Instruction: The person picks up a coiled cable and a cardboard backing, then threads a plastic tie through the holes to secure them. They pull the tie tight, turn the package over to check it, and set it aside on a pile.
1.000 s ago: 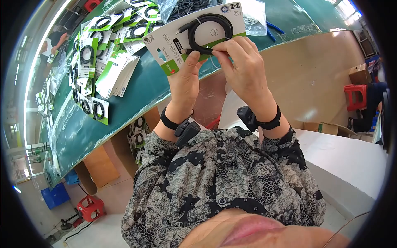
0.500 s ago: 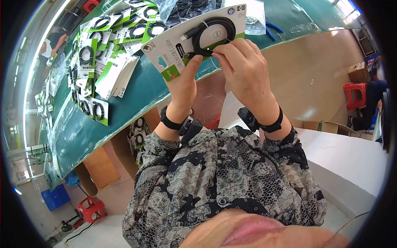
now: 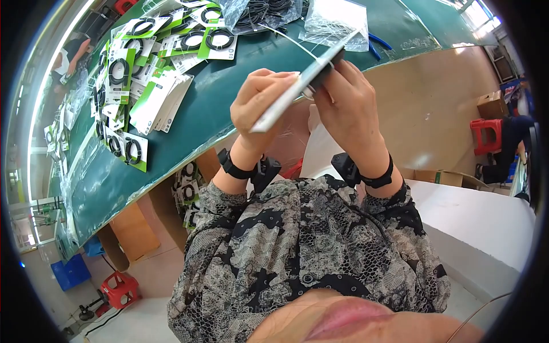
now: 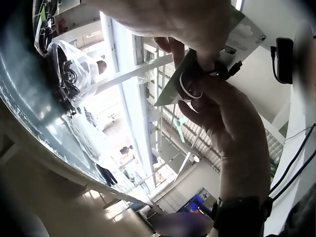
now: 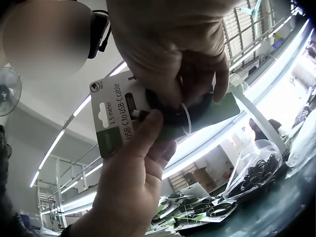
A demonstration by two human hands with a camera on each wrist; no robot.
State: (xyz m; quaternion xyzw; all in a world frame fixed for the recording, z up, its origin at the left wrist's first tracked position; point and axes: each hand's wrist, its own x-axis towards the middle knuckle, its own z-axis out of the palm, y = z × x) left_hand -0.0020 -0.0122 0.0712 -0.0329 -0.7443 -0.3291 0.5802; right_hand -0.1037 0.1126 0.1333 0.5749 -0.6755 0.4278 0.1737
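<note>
A white and green retail card (image 3: 286, 103) carrying a coiled black USB-C cable (image 5: 170, 116) is held up between both hands, nearly edge-on in the head view. My left hand (image 3: 263, 103) grips the card, its thumb in front by the cable plug in the right wrist view. My right hand (image 3: 351, 103) curls its fingers onto the coil, bent close against the card. A white cable tie (image 5: 186, 118) loops around the coil beside those fingers. Its thin tail stretches out past the back of the card in the head view.
Many finished-looking cable cards (image 3: 137, 74) lie piled on the green table (image 3: 200, 108) at left. Behind the hands are a bag of black cables (image 3: 260, 14), a bag of white ties (image 3: 334, 23) and blue-handled pliers (image 3: 377, 44). Red stools (image 3: 486, 136) stand on the floor.
The card has turned from facing the head camera to nearly edge-on. My left hand has rotated with it, its back fingers now showing. The white tie's tail now extends toward the table.
</note>
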